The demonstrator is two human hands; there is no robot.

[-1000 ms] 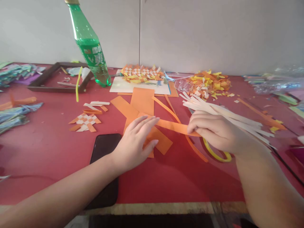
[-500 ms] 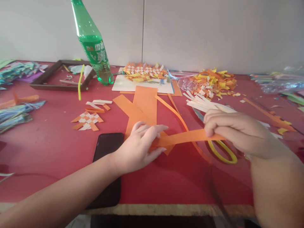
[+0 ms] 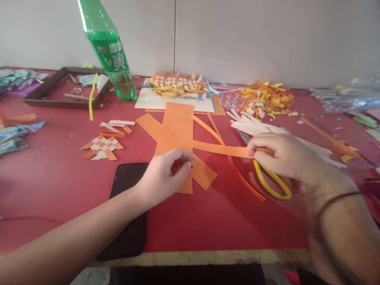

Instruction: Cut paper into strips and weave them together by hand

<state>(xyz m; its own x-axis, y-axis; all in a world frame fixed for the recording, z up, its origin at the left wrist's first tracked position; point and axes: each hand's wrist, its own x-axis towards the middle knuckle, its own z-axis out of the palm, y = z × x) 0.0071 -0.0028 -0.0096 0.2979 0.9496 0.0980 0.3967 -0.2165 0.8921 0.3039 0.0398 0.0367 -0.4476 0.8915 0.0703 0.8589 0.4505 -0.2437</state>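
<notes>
Orange paper strip (image 3: pixel 219 150) pinched in right hand (image 3: pixel 279 155), left hand (image 3: pixel 166 176) curled on it.

Left hand (image 3: pixel 166 172) loosely curled, palm down, right hand (image 3: pixel 277 154) fingers pinched

Two bare forearms, no sleeves, thin dark band (image 3: pixel 338 196) around the right wrist

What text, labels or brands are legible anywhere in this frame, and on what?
Green plastic bottle: the label carries white characters, too blurred to read.
Black phone: screen dark, no text showing.
Orange paper strips, white paper strips, yellow-handled scissors: no print visible.
</notes>
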